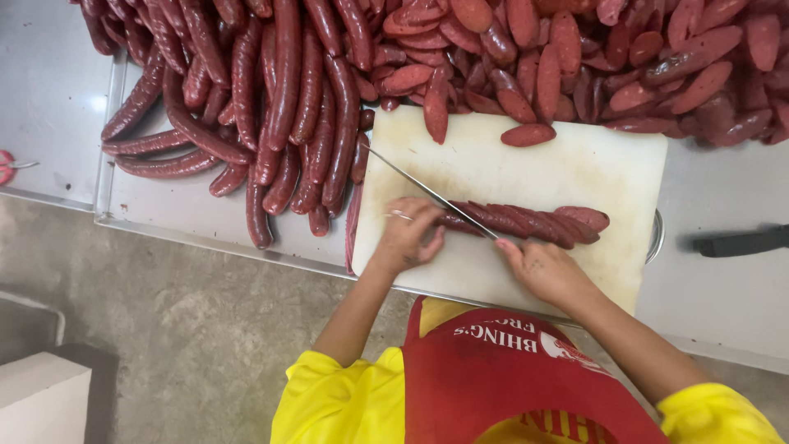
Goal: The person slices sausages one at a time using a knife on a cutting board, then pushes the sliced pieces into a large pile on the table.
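Red whole sausages (279, 107) wait heaped at left, uncut. My left hand (408, 234) pins the sausage (526, 222) on the white cutting board (575, 164); it's mostly sliced. My right hand (546, 271) grips the knife (427, 191). Cut slices (625, 66) pile behind, at right.

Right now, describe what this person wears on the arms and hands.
Bright yellow short sleeves end above the elbows, under a red apron with pale print. The forearms are bare. The left hand wears a silver ring; the right hand wears nothing visible.
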